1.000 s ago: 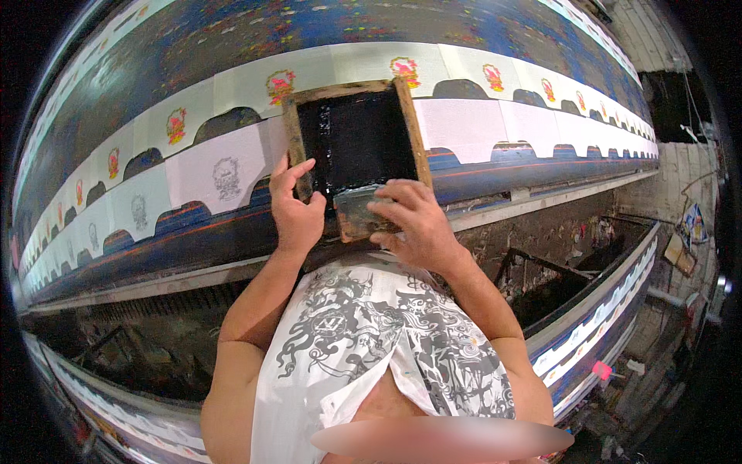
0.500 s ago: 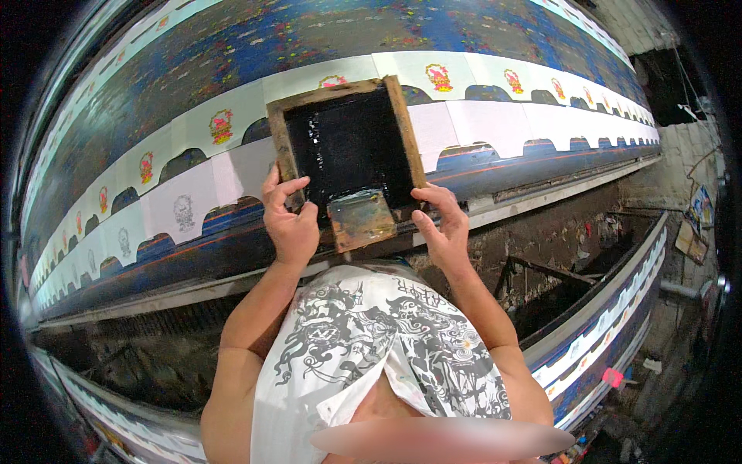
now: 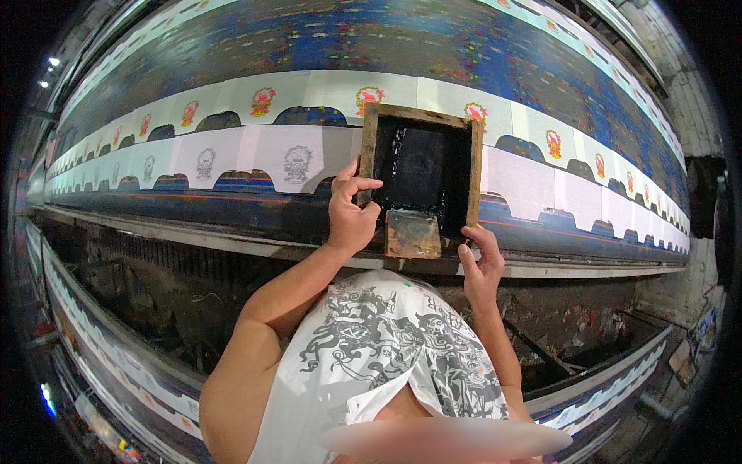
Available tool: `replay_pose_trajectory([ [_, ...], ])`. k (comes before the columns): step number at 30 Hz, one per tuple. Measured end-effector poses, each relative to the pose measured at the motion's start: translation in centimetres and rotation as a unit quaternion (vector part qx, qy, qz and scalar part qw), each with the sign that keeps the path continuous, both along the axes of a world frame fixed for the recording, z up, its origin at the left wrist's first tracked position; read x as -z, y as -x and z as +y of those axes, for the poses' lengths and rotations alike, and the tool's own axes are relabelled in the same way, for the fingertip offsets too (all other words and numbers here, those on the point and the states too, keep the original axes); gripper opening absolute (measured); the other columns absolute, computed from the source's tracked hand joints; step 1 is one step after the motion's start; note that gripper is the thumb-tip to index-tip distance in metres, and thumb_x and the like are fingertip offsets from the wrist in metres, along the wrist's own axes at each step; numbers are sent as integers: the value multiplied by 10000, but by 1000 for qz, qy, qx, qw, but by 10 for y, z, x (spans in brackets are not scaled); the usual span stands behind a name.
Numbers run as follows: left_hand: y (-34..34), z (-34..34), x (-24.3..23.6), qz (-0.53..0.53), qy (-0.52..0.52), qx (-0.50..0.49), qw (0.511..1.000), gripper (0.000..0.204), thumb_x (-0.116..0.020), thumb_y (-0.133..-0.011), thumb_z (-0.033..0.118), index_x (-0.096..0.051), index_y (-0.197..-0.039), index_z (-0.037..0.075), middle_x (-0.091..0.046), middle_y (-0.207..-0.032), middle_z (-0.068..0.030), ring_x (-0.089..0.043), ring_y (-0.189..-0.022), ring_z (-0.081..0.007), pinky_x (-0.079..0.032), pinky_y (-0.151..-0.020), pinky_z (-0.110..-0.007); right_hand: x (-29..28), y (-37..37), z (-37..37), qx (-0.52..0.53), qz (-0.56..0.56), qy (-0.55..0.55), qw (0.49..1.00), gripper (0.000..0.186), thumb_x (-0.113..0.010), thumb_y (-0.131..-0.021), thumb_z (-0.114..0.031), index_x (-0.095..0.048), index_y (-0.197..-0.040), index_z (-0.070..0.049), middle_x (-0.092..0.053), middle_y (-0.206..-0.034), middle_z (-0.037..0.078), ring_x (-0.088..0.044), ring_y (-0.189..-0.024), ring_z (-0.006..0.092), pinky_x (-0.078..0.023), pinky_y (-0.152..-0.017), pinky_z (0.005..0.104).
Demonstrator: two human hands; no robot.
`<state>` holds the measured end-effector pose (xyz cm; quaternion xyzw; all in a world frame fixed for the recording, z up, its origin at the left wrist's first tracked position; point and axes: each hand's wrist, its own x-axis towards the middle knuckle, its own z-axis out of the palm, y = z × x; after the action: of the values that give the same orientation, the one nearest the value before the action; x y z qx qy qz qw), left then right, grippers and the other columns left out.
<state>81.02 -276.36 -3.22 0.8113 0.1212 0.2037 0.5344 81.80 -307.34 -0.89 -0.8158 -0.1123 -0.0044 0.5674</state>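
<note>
A wooden-framed printing screen (image 3: 475, 174) with wet black ink inside lies over the near row of white panels. My left hand (image 3: 354, 213) grips its left side, index finger and thumb bent over the rim. At the lower right corner, my right hand (image 3: 483, 263) holds the frame between fingers and thumb. A squeegee with an ink-stained flat board (image 3: 413, 236) leans in the near end of the screen, between my hands. Left of the screen, a near-row panel (image 3: 263, 158) bears a dark outline print; panels on the right (image 3: 522, 179) look plain.
Behind runs a far row of white panels (image 3: 297, 93) with red and yellow prints. The long printing table (image 3: 348, 46) has an ink-spotted dark surface and a pale rail (image 3: 580, 271) along its near edge. Another table (image 3: 603, 394) with panels stands behind me at the right.
The screen now sits squarer to the table, farther right along the row and over the near panels. Both hands have moved with it, still on its sides; the squeegee stays in it.
</note>
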Motion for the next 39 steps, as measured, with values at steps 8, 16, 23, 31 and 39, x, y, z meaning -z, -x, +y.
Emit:
replay_pose_trajectory([
  [8, -7, -9, -3, 22, 20, 2, 1000, 405, -753, -813, -118, -815, -1150, 97, -542, -1717, -311, -516, -1610, -439, -397, -1333, -509, -42, -7, 37, -183, -202, 218, 937, 476, -958, -857, -184, -801, -1296, -89, -734, -1388, 153, -651, -1415, 425, -531, -1160, 570],
  [16, -10, -8, 4, 17, 28, 2, 999, 429, -749, -799, -123, -818, -1155, 106, -564, -1689, -327, -529, -1591, -452, -395, -1330, -513, -62, -51, 63, -318, -200, 311, 873, 424, -837, -861, -22, -798, -1282, -60, -758, -1269, 140, -723, -1199, 386, -592, -1025, 513],
  [23, -7, -3, 9, 27, 33, 14, 999, 440, -761, -818, -86, -803, -1220, 88, -572, -1677, -333, -532, -1591, -457, -390, -1335, -525, -85, -148, 71, -401, -61, 300, 864, 270, -748, -957, 29, -803, -1217, -20, -769, -1184, 176, -717, -1177, 422, -589, -1031, 521],
  [31, -5, 5, 5, 28, 73, 25, 997, 304, -756, -982, -42, -793, -1263, 67, -578, -1679, -315, -535, -1607, -426, -382, -1338, -519, -59, -212, 105, -272, -184, 274, 904, 337, -737, -958, 39, -823, -1273, -45, -775, -1192, 174, -718, -1197, 433, -581, -1056, 520],
  [39, -7, 5, 9, 27, 77, 26, 996, 377, -737, -978, -79, -770, -1326, 63, -581, -1681, -290, -560, -1588, -407, -399, -1336, -489, -53, -133, 91, -262, -215, 343, 876, 470, -795, -790, 1, -835, -1253, -69, -736, -1170, 111, -701, -1115, 357, -579, -1001, 473],
])
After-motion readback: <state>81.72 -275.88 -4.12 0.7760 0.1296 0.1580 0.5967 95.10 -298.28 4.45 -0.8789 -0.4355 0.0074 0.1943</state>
